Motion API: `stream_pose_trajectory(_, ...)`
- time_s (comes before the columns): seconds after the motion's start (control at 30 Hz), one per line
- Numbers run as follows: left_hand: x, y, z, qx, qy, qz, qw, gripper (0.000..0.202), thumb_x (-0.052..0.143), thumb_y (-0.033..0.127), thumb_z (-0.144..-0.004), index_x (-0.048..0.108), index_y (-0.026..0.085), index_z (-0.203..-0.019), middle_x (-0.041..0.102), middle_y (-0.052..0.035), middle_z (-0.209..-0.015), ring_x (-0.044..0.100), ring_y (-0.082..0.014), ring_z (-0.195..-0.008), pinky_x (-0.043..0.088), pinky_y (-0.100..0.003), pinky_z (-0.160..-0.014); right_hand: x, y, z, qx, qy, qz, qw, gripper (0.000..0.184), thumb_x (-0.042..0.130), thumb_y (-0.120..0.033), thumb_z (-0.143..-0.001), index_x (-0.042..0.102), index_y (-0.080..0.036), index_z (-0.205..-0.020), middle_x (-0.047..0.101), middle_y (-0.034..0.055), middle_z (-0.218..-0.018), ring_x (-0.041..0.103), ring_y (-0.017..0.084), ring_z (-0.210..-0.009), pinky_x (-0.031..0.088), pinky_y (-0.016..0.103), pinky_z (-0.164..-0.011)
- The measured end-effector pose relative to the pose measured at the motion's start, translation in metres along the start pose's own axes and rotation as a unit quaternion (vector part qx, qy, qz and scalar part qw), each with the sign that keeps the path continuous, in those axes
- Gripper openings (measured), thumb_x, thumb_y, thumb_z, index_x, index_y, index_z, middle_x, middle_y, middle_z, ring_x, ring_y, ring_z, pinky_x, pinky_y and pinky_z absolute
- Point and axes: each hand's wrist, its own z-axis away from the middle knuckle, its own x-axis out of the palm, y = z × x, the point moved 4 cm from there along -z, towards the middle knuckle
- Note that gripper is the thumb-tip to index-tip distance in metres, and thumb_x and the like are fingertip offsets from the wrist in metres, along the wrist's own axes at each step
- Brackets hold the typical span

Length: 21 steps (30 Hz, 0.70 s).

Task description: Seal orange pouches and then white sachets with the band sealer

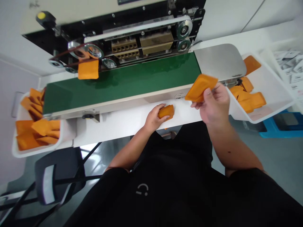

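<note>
Since this orange pouch [201, 88] looks light, thin and somewhat flexible, we would take it by its flat edge rather than squeeze the middle. Our right hand [214, 105] pinches it between thumb and fingers, holding it above the table [125, 123]. Our left hand [153, 118] curls around a second pouch [166, 112], low over the table's edge, just in front of the green conveyor belt [118, 83].

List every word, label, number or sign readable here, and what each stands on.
Printed white sheets: text too small to read.
White machine housing: marks too blurred to read.
Small label on the band sealer's front rail: too small to read.
Black shirt: small logo, no readable word.
</note>
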Motion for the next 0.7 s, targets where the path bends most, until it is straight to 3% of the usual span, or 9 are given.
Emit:
stream_pose_trajectory(0.07, -0.001, 0.002, 0.0, 0.002, -0.001, -0.001, 1.0, 0.059, 0.081, 0.033, -0.085, 0.059, 0.024, -0.138, 0.069, -0.0113, -0.136, 0.068, -0.0295, -0.126, 0.055, -0.045, -0.11, 0.0, -0.022, -0.027, 0.004, 0.003, 0.019, 1.0, 0.039, 0.079, -0.053, -0.087, 0.055, -0.026, -0.099, 0.064, -0.0038, -0.069, 0.053, 0.01, -0.046, 0.041, 0.022, -0.039)
stream_pose_trajectory(0.17, -0.001, 0.004, 0.0, 0.004, -0.001, 0.003, 1.0, 0.058, 0.081, 0.03, -0.084, 0.06, 0.023, -0.137, 0.069, -0.0116, -0.135, 0.068, -0.0296, -0.125, 0.055, -0.046, -0.11, 0.001, -0.038, -0.071, 0.071, -0.005, 0.045, 0.996, 0.012, 0.068, -0.019, -0.095, 0.057, -0.021, -0.1, 0.063, -0.0026, -0.066, 0.052, 0.008, -0.047, 0.045, 0.02, -0.044)
stream_pose_trajectory(0.27, -0.001, 0.002, 0.0, 0.003, 0.0, 0.005, 1.0, 0.058, 0.082, 0.03, -0.084, 0.06, 0.023, -0.138, 0.07, -0.0119, -0.134, 0.068, -0.0297, -0.124, 0.056, -0.047, -0.109, 0.0, -0.042, -0.108, 0.107, 0.014, 0.073, 0.991, 0.018, 0.051, 0.002, -0.096, 0.061, -0.014, -0.099, 0.064, 0.0004, -0.066, 0.054, 0.007, -0.05, 0.048, 0.019, -0.05)
stream_pose_trajectory(0.5, 0.0, 0.0, 0.0, 0.003, -0.005, 0.013, 1.0, 0.057, 0.082, 0.031, -0.085, 0.061, 0.025, -0.137, 0.071, -0.011, -0.131, 0.07, -0.0294, -0.12, 0.057, -0.047, -0.107, 0.003, -0.027, -0.155, 0.118, 0.06, 0.136, 0.982, 0.008, 0.056, -0.003, -0.103, 0.061, -0.009, -0.101, 0.064, 0.003, -0.065, 0.058, 0.007, -0.051, 0.049, 0.016, -0.051)
stream_pose_trajectory(0.7, 0.0, 0.002, -0.001, 0.002, -0.013, 0.017, 1.0, 0.056, 0.082, 0.03, -0.085, 0.061, 0.025, -0.137, 0.071, -0.0111, -0.132, 0.069, -0.0292, -0.121, 0.056, -0.047, -0.108, 0.022, -0.019, -0.165, 0.113, 0.086, 0.145, 0.979, 0.008, 0.055, -0.003, -0.103, 0.06, -0.009, -0.101, 0.06, 0.0, -0.059, 0.058, 0.007, -0.05, 0.05, 0.017, -0.049)
